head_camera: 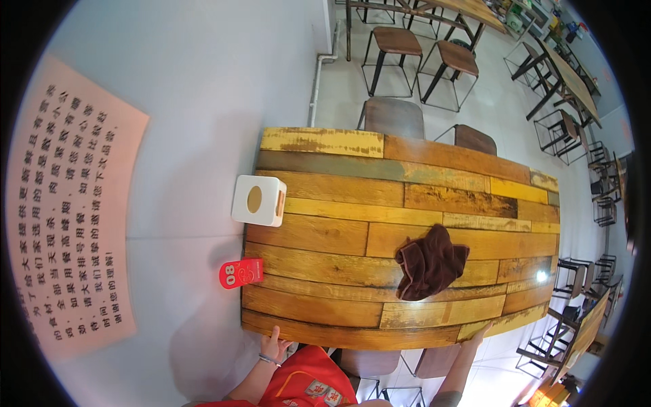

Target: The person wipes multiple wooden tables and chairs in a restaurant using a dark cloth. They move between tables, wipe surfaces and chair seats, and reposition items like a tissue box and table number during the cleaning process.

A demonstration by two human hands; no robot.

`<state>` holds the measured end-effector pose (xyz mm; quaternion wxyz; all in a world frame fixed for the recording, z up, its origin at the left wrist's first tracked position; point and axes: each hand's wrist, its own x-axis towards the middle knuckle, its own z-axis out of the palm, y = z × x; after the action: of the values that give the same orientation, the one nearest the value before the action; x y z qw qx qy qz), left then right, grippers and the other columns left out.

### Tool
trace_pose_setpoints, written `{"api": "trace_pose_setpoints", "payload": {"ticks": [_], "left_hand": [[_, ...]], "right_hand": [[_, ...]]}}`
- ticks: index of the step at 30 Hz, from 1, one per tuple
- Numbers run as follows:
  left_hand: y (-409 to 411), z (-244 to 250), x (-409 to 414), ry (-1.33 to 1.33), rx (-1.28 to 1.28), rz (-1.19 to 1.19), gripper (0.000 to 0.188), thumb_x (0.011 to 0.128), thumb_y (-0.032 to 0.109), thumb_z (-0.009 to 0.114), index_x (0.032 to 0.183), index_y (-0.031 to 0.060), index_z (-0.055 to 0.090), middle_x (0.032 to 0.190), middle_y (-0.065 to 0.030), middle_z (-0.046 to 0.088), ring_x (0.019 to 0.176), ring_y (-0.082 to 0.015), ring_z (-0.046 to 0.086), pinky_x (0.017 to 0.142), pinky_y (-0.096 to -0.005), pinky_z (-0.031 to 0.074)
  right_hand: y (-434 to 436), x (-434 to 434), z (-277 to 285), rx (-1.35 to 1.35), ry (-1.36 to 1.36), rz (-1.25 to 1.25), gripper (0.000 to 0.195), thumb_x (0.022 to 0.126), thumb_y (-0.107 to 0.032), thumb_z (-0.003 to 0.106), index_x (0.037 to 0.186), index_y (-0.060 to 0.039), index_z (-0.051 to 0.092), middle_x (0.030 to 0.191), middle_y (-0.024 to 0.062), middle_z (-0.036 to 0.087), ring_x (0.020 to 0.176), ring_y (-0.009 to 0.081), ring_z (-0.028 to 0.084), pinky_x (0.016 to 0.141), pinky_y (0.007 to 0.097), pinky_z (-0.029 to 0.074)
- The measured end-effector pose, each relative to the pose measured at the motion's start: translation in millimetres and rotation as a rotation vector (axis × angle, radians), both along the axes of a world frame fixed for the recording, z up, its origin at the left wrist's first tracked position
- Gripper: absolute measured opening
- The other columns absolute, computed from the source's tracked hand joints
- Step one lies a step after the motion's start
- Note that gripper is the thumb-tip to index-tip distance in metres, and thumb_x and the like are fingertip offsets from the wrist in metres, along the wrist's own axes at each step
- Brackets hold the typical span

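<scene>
My left hand (274, 347), with a bracelet at the wrist, is at the near edge of the wood-plank table (330, 234), close to its left corner. Farther right, my right hand (477, 336) touches the same near edge. Both hands seem to hold the tabletop's edge; their fingers are partly hidden beneath it. A crumpled dark brown cloth (432, 262) lies right of the table's middle, apart from both hands. At the wall end stand a white tissue box (258, 201) with an oval opening and a red table-number sign (241, 272).
A pale wall (198, 203) bearing a pink notice (81, 219) meets the table's left end. Stools (394, 118) stand along the far side, others (368, 361) by the near side. More tables (572, 81) and stools fill the room to the right.
</scene>
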<state>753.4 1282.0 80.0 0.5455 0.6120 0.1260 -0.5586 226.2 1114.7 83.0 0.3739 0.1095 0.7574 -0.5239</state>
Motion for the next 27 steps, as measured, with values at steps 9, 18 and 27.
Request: {"api": "trace_pose_setpoints", "payload": {"ticks": [9, 18, 27], "left_hand": [[5.0, 6.3, -10.9, -0.019, -0.031, -0.038, 0.040, 0.087, 0.028, 0.058, 0.117, 0.0066, 0.043, 0.109, -0.0107, 0.054, 0.095, -0.0260, 0.058, 0.076, -0.0428, 0.054], [14.2, -14.7, -5.7, 0.015, -0.036, 0.011, 0.040, 0.083, 0.027, 0.064, 0.115, 0.0130, 0.046, 0.106, -0.0042, 0.055, 0.092, -0.0211, 0.057, 0.075, -0.0408, 0.052], [16.4, -25.1, -12.5, 0.020, -0.034, 0.112, 0.032, 0.083, 0.026, 0.065, 0.108, 0.0153, 0.048, 0.097, -0.0005, 0.057, 0.081, -0.0159, 0.057, 0.067, -0.0357, 0.052]], "right_hand": [[7.4, -33.4, -33.7, -0.004, 0.020, -0.070, 0.094, 0.072, -0.067, 0.056, 0.132, 0.0008, 0.032, 0.127, 0.0120, 0.046, 0.109, 0.0299, 0.050, 0.087, 0.0441, 0.045], [1.0, -39.2, -27.6, 0.460, 0.313, 0.171, 0.088, 0.075, -0.061, 0.057, 0.126, 0.0071, 0.037, 0.120, 0.0204, 0.050, 0.102, 0.0322, 0.054, 0.081, 0.0425, 0.048], [-92.1, 145.9, 27.7, -0.220, 1.379, 1.410, 0.063, 0.082, -0.032, 0.060, 0.135, -0.0112, 0.034, 0.142, 0.0200, 0.025, 0.132, 0.0354, 0.020, 0.106, 0.0512, 0.014]]}}
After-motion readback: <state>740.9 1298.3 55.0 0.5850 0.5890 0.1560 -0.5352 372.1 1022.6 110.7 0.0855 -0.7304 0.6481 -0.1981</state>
